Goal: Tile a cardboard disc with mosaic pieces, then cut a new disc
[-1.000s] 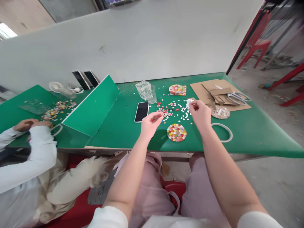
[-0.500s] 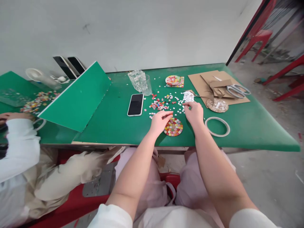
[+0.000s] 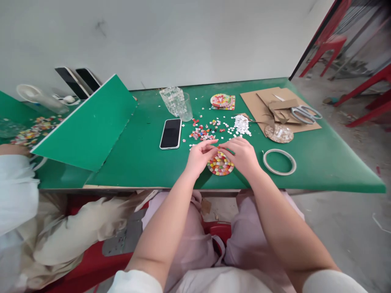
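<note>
- With twelve o'clock toward the pale wall [image 3: 183, 44], the round, multicoloured mosaic disc of small square tiles with a brown centre [image 3: 220, 167] lies on the green-topped desk [image 3: 131, 162], near its front edge and between the person's knees.
- The bare left hand [image 3: 199, 158] comes in from the disc's ten o'clock, the bare right hand [image 3: 243, 155] from its two o'clock; their bent fingers meet over its twelve o'clock rim; a tiny orange-red speck [image 3: 218, 147] shows at the tips, but I cannot tell whether either hand grasps it.
- A piece that small could slip or land crooked if the tips part unevenly; a wrist brushing the disc could slide it, as nothing visible pins it down.
- A low sweep could mix the loose coloured tiles [image 3: 202, 133] at eleven o'clock with the heap of small white tiles [image 3: 242, 124] at one o'clock.
- The disc lies flat, tiled face up; being round, it has no long axis and points no way.
</note>
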The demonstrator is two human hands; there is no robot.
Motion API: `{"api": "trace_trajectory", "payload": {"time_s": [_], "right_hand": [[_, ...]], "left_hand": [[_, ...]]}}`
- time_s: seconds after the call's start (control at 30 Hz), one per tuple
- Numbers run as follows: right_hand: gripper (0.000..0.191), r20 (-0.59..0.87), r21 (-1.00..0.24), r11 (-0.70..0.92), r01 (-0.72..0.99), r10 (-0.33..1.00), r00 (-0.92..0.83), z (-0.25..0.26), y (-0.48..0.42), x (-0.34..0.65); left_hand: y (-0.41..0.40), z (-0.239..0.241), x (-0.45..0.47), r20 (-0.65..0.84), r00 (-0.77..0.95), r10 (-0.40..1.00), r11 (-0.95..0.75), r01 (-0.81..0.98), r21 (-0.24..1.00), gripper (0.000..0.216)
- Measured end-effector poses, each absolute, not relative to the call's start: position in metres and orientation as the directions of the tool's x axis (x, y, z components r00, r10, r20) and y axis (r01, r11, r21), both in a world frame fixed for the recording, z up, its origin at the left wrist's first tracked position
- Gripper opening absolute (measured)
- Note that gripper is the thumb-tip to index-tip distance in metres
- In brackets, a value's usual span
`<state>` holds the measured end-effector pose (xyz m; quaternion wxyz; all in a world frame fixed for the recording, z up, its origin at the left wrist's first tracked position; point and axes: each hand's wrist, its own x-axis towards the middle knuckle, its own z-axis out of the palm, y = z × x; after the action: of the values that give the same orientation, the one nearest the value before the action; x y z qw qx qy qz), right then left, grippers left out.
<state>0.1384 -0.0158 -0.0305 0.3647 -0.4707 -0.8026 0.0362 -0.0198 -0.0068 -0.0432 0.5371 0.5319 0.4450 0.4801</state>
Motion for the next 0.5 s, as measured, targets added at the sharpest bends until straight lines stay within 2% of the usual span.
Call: {"api": "trace_trajectory", "payload": {"time_s": [0.13,0.23,0.3,0.37,0.5], "right_hand": [[0.018,0.533,-0.351,0.56,0.75,0.779,-0.331,-0.028,-0.02,0.139],[0.018,0.518,-0.362,0.535,0.763,0.796,-0.313,-0.03,-0.024,0.141],[0.016,0.498,-0.4,0.502,0.767,0.822,-0.278,-0.034,-0.028,0.144],[0.015,0.47,-0.437,0.466,0.769,0.847,-0.247,-0.04,-0.031,0.147],[0.015,0.414,-0.417,0.416,0.808,0.878,-0.239,-0.051,-0.036,0.148]], "left_hand": [[-0.011,-0.04,-0.021,0.018,0.155,0.988,-0.018,0.003,1.0,0.023],[-0.014,-0.035,-0.023,0.077,0.179,0.981,-0.108,0.175,0.979,0.009],[-0.016,-0.032,-0.027,0.16,0.25,0.955,-0.246,0.369,0.896,0.01],[-0.019,-0.032,-0.032,0.229,0.358,0.905,-0.397,0.519,0.757,0.015],[-0.025,-0.04,-0.039,0.254,0.524,0.813,-0.564,0.598,0.569,0.024]]}}
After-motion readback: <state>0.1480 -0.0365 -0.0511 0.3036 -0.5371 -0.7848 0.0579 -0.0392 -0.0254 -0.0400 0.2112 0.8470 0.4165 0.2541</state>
